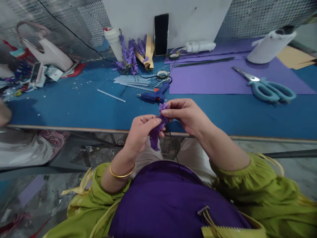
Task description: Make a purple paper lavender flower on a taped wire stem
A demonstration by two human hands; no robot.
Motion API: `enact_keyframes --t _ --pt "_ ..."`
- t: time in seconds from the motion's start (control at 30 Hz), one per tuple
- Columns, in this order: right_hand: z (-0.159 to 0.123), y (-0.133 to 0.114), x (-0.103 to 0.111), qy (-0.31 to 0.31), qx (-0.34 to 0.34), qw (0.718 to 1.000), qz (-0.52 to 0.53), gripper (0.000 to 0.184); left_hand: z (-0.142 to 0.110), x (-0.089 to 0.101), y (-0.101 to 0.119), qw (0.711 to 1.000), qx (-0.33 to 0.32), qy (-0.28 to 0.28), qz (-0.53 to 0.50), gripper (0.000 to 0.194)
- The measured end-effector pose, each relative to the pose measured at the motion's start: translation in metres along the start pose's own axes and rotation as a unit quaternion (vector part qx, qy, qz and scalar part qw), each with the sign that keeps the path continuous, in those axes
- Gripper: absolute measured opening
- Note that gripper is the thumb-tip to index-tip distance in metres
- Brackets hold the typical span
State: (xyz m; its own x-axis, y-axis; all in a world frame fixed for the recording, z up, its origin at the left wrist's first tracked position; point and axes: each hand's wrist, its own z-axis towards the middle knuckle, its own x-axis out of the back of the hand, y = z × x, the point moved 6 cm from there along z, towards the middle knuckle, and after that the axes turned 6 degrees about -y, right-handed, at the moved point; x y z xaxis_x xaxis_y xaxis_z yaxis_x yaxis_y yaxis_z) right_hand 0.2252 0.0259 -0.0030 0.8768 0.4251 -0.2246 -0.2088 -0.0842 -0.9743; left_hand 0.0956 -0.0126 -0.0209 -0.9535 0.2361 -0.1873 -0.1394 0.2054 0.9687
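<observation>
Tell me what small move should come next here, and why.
I'd probably wind the lower end of the purple strip around the dark stem, since that end hangs loose below the left hand while the right hand pinches the ruffled purple top.

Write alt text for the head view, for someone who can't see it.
Left hand and right hand pinch a purple strip at the top of a dark stem; on the blue table lie a glue gun, scissors and purple sheets.
</observation>
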Motion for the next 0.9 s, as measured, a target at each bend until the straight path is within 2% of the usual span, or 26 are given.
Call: enact_keyframes --t 0.17,0.43,0.67,0.9 --pt "0.0 -0.002 0.001 0.027 0.034 0.997 -0.057 0.02 0.001 -0.002 0.001 0.998 -0.022 0.001 0.065 0.017" --pt "-0.001 -0.008 -0.003 0.061 0.077 0.983 -0.158 0.022 0.003 -0.002 0.004 0.978 -0.087 0.039 0.185 0.015" --pt "-0.01 -0.017 -0.007 0.151 0.152 0.926 -0.309 0.023 0.003 -0.002 0.007 0.957 -0.098 0.093 0.258 0.015" --pt "-0.02 -0.016 -0.016 0.226 0.179 0.896 -0.339 0.024 0.004 -0.005 0.008 0.955 -0.116 0.116 0.245 0.018"
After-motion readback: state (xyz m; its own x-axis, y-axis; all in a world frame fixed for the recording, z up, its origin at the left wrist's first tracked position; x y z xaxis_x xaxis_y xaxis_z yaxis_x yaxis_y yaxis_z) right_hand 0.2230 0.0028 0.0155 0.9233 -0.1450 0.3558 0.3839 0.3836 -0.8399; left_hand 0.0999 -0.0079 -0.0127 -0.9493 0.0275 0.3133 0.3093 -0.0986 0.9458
